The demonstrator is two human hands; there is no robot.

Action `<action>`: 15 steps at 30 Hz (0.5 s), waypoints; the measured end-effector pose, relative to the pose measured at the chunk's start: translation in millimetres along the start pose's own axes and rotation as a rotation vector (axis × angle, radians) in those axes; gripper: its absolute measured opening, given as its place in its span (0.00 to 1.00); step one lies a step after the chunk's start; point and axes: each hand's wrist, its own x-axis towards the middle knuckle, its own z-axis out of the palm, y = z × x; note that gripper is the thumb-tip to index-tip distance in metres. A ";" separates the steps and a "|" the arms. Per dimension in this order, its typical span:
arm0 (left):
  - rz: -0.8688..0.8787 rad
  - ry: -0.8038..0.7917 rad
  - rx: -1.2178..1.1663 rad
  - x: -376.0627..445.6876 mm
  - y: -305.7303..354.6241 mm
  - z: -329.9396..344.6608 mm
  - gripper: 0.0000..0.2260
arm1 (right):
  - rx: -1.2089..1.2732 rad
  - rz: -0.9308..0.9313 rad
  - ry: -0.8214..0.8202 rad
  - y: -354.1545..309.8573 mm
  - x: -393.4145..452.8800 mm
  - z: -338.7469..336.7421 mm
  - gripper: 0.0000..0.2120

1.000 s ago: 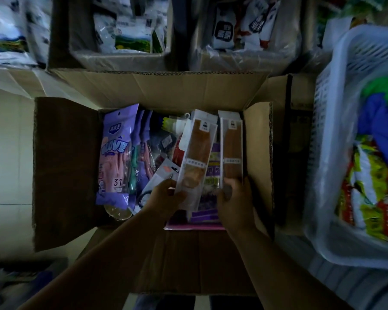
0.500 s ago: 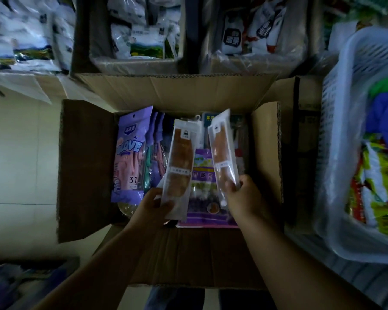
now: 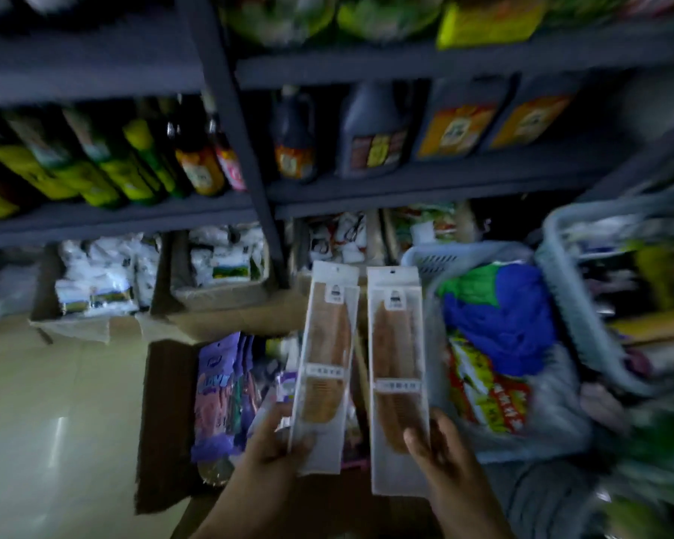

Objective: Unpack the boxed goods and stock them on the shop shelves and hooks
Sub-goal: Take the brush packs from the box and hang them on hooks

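Two comb packs held up above the open box, one in each hand.

The left hand (image 3: 277, 441) pinches the lower end of one comb pack (image 3: 325, 363), and the right hand (image 3: 440, 453) pinches the other comb pack (image 3: 397, 379); both grips are closed at the bottom edge only. A tall pack held so low could tip or slide out. The cardboard box (image 3: 164, 422) below holds several purple glove packs (image 3: 215, 387), too blurred to count.

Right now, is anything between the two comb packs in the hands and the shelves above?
Nothing visible blocks them. The left comb pack and right comb pack are held clear above the open cardboard box; no hooks show.
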 end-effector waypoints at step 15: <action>0.392 -0.543 0.156 -173.8 151.0 305.0 0.24 | 0.402 -0.433 0.618 -113.9 -227.7 -234.1 0.06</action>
